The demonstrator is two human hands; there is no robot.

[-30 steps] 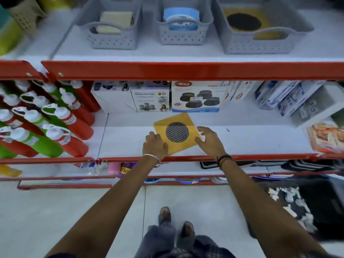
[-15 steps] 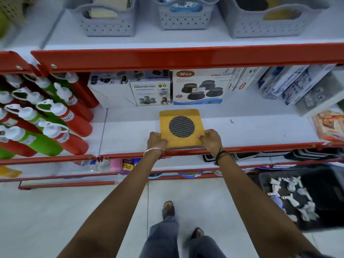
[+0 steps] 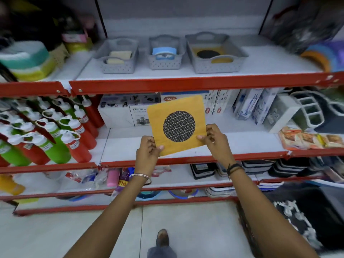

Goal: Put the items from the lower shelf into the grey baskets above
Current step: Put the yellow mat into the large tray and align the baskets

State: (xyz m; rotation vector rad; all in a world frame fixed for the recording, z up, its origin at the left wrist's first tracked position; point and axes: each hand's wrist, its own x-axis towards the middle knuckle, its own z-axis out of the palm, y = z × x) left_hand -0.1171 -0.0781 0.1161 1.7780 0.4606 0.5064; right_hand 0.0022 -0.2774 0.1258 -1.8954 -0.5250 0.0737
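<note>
A yellow square pad with a round black mesh centre [image 3: 186, 107] is held up in front of the lower shelf [image 3: 242, 144]. My left hand [image 3: 148, 151] pinches its lower left corner and my right hand [image 3: 214, 138] pinches its lower right edge. Three grey baskets stand on the shelf above. The left basket [image 3: 117, 67] holds cream sponges, the middle basket [image 3: 164, 64] holds blue items, and the wide right basket [image 3: 219, 67] holds another yellow pad of the same kind.
Red and green squeeze bottles [image 3: 55, 131] fill the lower shelf at left. Boxes [image 3: 119, 112] line the back behind the pad, with white racks [image 3: 297, 112] and flat packets [image 3: 309, 138] at right. Red rails [image 3: 186, 84] edge each shelf.
Both hands closed on the yellow pad and lifted it off the lower shelf, tilting it upright. The view rose, and the upper baskets now show in full.
</note>
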